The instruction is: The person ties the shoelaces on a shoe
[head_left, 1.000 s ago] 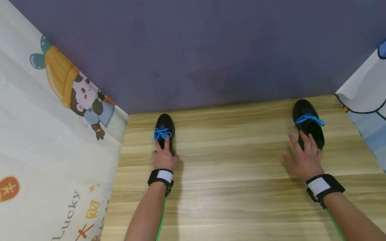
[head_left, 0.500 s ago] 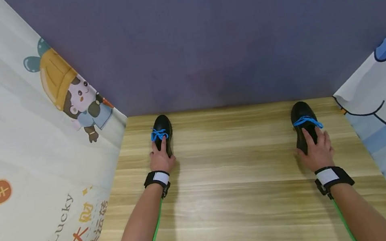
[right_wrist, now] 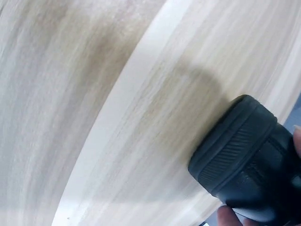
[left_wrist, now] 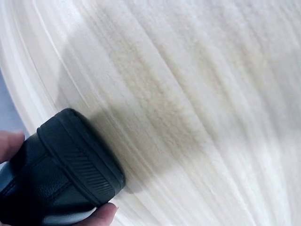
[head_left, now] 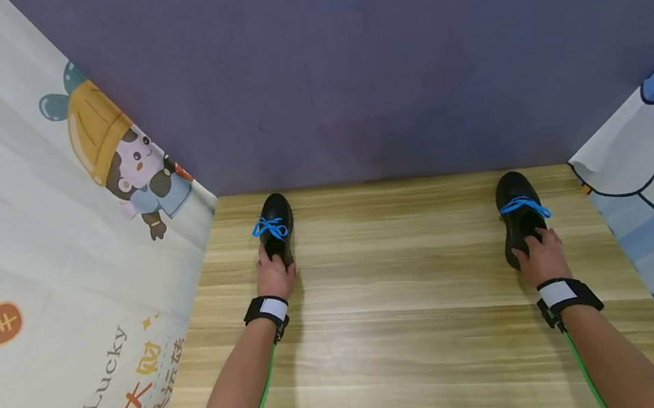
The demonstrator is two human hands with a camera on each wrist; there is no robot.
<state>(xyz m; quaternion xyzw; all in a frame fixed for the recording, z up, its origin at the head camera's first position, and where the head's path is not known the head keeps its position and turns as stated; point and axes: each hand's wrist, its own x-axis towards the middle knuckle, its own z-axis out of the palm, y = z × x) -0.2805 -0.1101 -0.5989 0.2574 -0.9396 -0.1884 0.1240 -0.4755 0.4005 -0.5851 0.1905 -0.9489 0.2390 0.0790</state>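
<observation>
Two black shoes with blue laces stand far apart, toes toward the back. At the heel of the left shoe (head_left: pixel 275 209) is my left hand (head_left: pixel 276 281), gripping it with fingers and thumb on opposite sides. The left wrist view shows that shoe's ribbed heel (left_wrist: pixel 77 165) close to the wooden surface, a fingertip (left_wrist: pixel 10 143) and the thumb (left_wrist: pixel 102 215) on its sides. My right hand (head_left: pixel 545 261) holds the right shoe (head_left: pixel 512 188) by its heel end, some fingers at the opening. Its dark heel (right_wrist: pixel 237 146) fills the lower right of the right wrist view.
A light wooden table (head_left: pixel 402 304) lies under both shoes, with a dark purple-grey wall (head_left: pixel 347 77) behind it. Printed white sheets stand along the left (head_left: pixel 7 225) and right. Green cables (head_left: pixel 265 391) run from black wrist straps (head_left: pixel 266 308) along both forearms.
My right hand has moved from behind the right shoe onto its heel and taken hold. The left fingers have drawn back from the laces to grip the heel. Both shoes stay almost in place.
</observation>
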